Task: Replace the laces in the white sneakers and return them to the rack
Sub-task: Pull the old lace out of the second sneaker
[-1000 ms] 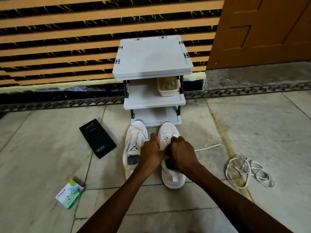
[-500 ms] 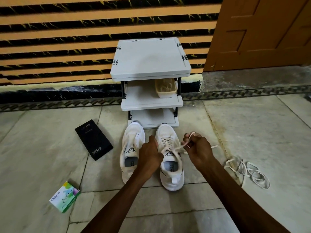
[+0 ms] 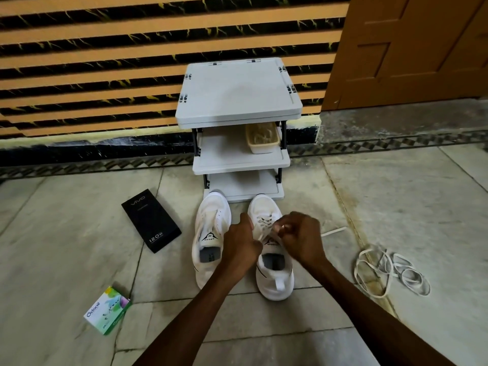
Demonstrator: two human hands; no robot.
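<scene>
Two white sneakers stand side by side on the floor in front of the grey rack (image 3: 239, 112). The left sneaker (image 3: 210, 233) has no lace in it. The right sneaker (image 3: 273, 276) has a white lace (image 3: 264, 224) threaded through its front eyelets. My left hand (image 3: 241, 245) grips the left edge of the right sneaker's lace area, fingers curled. My right hand (image 3: 299, 235) pinches the lace above the shoe's tongue; the lace's free end (image 3: 334, 231) trails on the floor to the right.
A loose pile of white laces (image 3: 390, 273) lies on the floor at right. A black phone box (image 3: 151, 220) and a small green box (image 3: 107, 310) lie at left. A beige basket (image 3: 262, 137) sits on the rack's middle shelf. A wooden door (image 3: 412, 48) stands at back right.
My right hand pulled the lace out to the right half a second ago and has now come back in over the right sneaker. My left hand stayed on the shoe.
</scene>
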